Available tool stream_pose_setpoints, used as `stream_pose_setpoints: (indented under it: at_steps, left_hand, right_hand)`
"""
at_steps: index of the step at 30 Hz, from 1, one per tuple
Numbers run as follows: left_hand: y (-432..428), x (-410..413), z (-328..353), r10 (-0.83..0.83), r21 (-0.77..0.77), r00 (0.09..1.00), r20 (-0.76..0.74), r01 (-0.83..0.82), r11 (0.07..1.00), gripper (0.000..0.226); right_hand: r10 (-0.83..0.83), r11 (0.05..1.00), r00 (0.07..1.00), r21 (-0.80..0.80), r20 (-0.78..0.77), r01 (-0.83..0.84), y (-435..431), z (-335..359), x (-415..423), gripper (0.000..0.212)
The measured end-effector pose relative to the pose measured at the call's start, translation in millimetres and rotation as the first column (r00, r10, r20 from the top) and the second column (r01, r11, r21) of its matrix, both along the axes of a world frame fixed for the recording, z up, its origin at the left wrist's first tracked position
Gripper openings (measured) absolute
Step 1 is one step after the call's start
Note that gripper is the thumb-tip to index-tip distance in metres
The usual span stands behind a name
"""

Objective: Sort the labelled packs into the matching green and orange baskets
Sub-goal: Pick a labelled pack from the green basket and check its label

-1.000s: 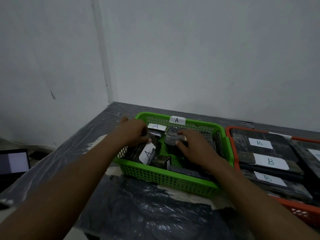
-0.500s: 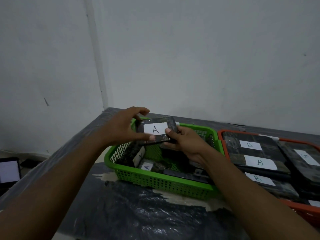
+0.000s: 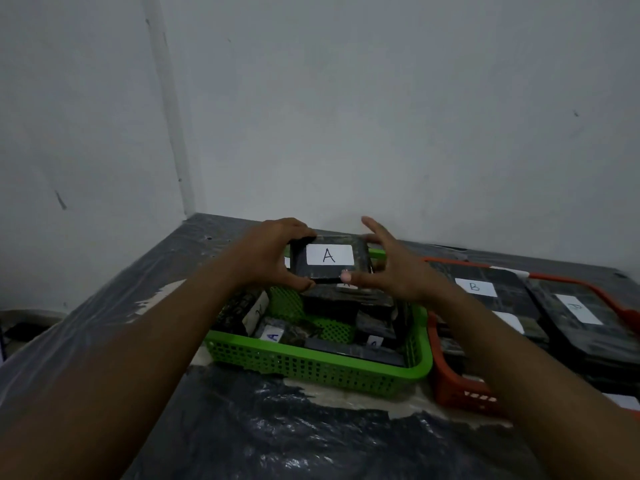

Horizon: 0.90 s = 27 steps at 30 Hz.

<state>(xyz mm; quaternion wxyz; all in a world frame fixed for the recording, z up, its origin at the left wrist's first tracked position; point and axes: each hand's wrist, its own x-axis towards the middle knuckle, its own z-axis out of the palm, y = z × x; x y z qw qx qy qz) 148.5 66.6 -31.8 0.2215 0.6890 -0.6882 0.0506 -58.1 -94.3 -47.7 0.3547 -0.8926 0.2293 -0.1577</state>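
Observation:
I hold a dark pack with a white "A" label point(image 3: 329, 255) up above the back of the green basket point(image 3: 311, 374). My left hand point(image 3: 266, 254) grips its left end, fingers over the top edge and thumb under it. My right hand point(image 3: 391, 271) holds the right end between thumb and one finger, its other fingers spread upward. Several more dark A packs point(image 3: 273, 336) lie jumbled in the green basket. The orange basket point(image 3: 446, 386) stands right beside it, filled with flat packs labelled "B" point(image 3: 474, 287).
Both baskets sit on a table covered in dark crinkled plastic sheet point(image 3: 277, 434). White walls meet in a corner point(image 3: 188, 209) just behind the table. The table's left edge drops to the floor at lower left.
Both hands took the A pack out of the green basket and raised it. Since half a second ago the right hand's fingers have spread, and the view has moved closer.

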Motion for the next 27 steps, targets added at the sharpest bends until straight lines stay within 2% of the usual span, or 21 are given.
stream_pose_setpoints:
  at_steps: [2, 6, 13, 17, 24, 27]
  left_hand:
    - [-10, 0, -3, -0.005, 0.015, 1.000, -0.023, 0.005, 1.000, 0.082]
    - [-30, 3, -16, 0.022, 0.102, 0.999, -0.029, -0.019, 0.995, 0.076]
    - [-45, 8, -49, 0.094, 0.302, 0.992, -0.084, -0.065, 0.951, 0.070]
    - [-42, 9, -65, 0.125, 0.302, 0.984, -0.124, -0.083, 0.950, 0.054]
    - [-48, -7, -71, 0.207, 0.275, 0.977, -0.053, -0.185, 0.944, 0.057]
    - [-45, -19, -70, 0.215, 0.201, 0.976, -0.039, -0.203, 0.958, 0.057]
  right_hand:
    - [0.041, 0.970, 0.996, -0.235, -0.082, -0.059, -7, 6, -2, 0.097]
    - [-0.013, 0.920, 0.976, -0.385, -0.219, -0.074, -11, 3, 3, 0.085]
    - [-0.086, 0.897, 0.889, -0.423, -0.450, -0.127, -8, -24, 21, 0.079]
    - [-0.140, 0.905, 0.888, -0.420, -0.437, -0.064, -9, -32, 26, 0.059]
    - [-0.216, 0.881, 0.895, -0.472, -0.390, 0.007, -2, -35, 28, 0.058]
    - [-0.236, 0.836, 0.902, -0.548, -0.363, -0.002, -3, -23, 16, 0.056]
